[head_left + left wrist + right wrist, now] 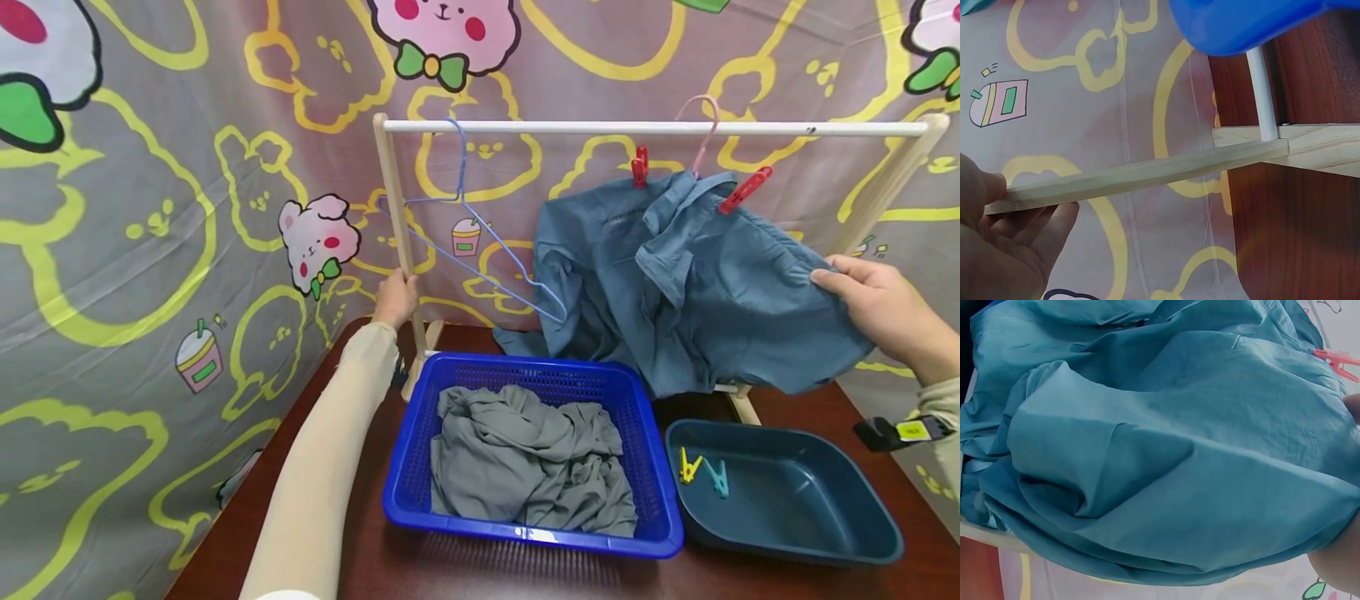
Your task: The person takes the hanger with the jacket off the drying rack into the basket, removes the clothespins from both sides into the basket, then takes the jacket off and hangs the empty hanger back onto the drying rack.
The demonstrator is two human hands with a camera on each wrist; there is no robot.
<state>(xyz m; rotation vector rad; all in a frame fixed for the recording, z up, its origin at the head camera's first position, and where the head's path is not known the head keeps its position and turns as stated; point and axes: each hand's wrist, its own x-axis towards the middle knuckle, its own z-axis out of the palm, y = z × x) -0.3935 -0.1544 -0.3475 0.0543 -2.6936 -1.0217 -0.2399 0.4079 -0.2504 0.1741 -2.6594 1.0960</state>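
A blue shirt (600,258) hangs from a pink hanger (702,146) on the white rail, with red clothespins (640,167) at its shoulders. My right hand (888,308) pinches the shirt's sleeve and holds it out to the right. In the right wrist view the shirt (1166,444) fills most of the picture, folds spread wide, and the hand shows only at the right edge. My left hand (396,297) grips the left wooden post (405,233) of the drying rack; its thumb and fingers lie around the post (1129,180) in the left wrist view.
An empty blue hanger (461,167) hangs at the rail's left. Below stands a blue basket (525,540) with grey cloth (525,458) inside. Right of it, a dark teal basin (810,483) holds a yellow clothespin (688,467) and a light blue clothespin (717,479). A patterned curtain hangs behind.
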